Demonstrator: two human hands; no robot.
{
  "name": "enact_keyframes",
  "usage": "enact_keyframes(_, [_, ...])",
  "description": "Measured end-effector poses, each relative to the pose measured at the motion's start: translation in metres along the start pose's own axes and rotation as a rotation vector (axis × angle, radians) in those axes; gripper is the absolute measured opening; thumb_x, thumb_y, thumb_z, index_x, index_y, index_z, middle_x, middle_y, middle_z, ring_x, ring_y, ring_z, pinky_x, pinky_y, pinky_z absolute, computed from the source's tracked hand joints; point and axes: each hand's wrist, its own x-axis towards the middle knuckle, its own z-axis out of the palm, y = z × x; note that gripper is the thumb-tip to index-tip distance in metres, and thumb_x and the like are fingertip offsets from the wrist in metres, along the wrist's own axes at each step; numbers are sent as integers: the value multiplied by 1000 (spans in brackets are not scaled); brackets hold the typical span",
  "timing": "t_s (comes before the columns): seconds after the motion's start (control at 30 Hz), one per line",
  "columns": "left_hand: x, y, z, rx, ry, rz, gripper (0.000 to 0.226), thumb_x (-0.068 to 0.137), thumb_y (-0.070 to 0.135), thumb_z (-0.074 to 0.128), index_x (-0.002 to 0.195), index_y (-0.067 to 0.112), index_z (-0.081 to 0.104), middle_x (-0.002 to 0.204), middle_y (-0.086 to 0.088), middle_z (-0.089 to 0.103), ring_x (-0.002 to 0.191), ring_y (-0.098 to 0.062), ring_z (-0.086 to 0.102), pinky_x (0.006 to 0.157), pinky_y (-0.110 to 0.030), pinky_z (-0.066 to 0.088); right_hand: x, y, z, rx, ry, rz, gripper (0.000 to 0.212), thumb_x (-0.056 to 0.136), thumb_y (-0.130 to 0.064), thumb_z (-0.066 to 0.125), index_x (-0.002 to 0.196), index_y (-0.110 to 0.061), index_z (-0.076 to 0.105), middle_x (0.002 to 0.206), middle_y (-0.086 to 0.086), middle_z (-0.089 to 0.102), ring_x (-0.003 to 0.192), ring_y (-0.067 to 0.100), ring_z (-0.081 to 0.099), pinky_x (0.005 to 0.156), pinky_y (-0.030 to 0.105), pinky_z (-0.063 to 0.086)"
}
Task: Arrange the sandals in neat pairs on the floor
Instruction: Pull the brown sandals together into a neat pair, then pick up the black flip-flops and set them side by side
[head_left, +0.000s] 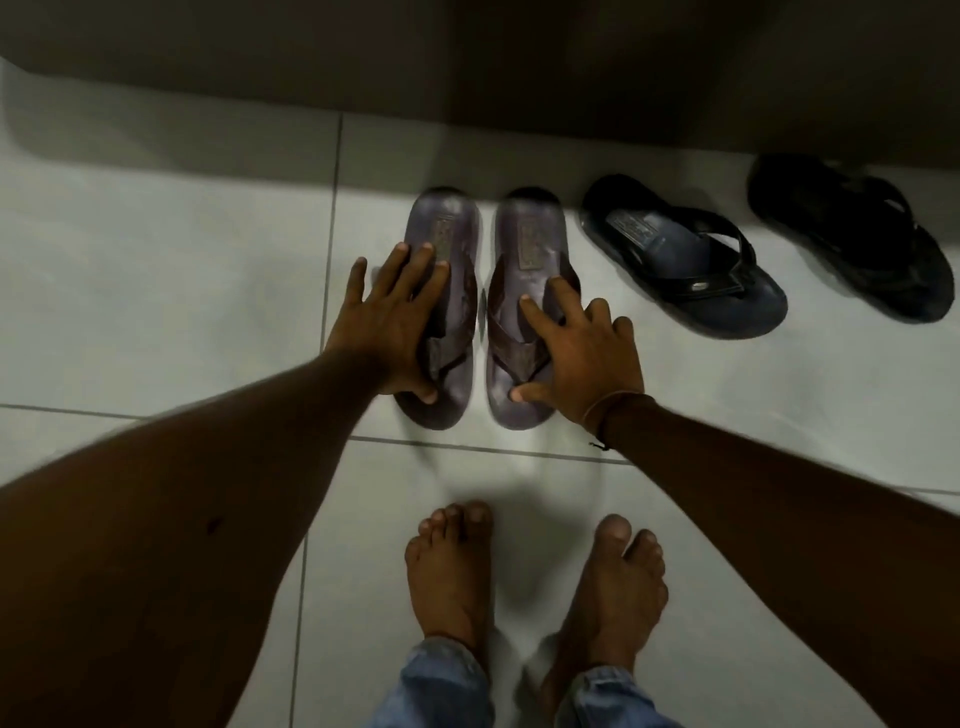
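Two brown sandals stand side by side on the white tiled floor, heels toward the wall. My left hand (387, 322) lies on the left brown sandal (448, 228), fingers spread over its strap and thumb on its toe end. My right hand (582, 353) rests on the right brown sandal (524, 234), fingers over its strap and thumb at the toe end. To the right lie a black sandal (685, 260) and a second black sandal (852, 234), both angled and apart from each other.
A dark wall base (467, 78) runs along the far side behind the sandals. My bare feet (530, 577) and jean cuffs stand on the tiles just in front of the brown pair. White floor tiles (156, 286) stretch to the left.
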Motion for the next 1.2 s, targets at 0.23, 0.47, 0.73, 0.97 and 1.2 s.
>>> enact_keyframes(0.23, [15,0,7,11,44,3,164,47,79,88,166,24,-10,177,-8,-15,163,-34,-15,128,-62,-6,3,-12,-1,5,36,56,115,66,-77,73,160,-35,22,170,9,15,133,39,42,102,53,41])
enact_keyframes(0.47, [-2,17,-35,42,-35,-60,158,60,76,87,167,20,-15,176,-11,-20,162,-35,-20,129,-65,-7,-1,-14,-5,-13,3,61,121,63,-77,75,161,-34,17,170,11,12,131,40,43,99,52,41])
enact_keyframes(0.73, [-98,141,-152,22,-530,-32,134,88,79,51,158,-4,-29,166,-30,-32,159,-45,-24,124,-53,-21,-76,57,-62,-73,-30,115,136,54,-67,87,162,-34,12,171,12,11,133,42,46,101,55,42])
enact_keyframes(0.97, [-12,236,-154,-414,-32,-106,131,83,77,67,169,10,-6,178,-12,-13,165,-30,-11,133,-53,1,-102,232,-103,-294,-101,234,81,91,-6,50,163,-29,19,171,11,16,146,42,31,111,58,32])
enact_keyframes(1.2, [106,318,-87,-496,152,-405,157,58,91,73,169,10,-3,178,-11,-6,165,-33,-9,131,-59,2,-36,349,-101,-434,-97,-21,72,93,-34,55,160,-29,28,169,13,23,151,44,26,111,58,36])
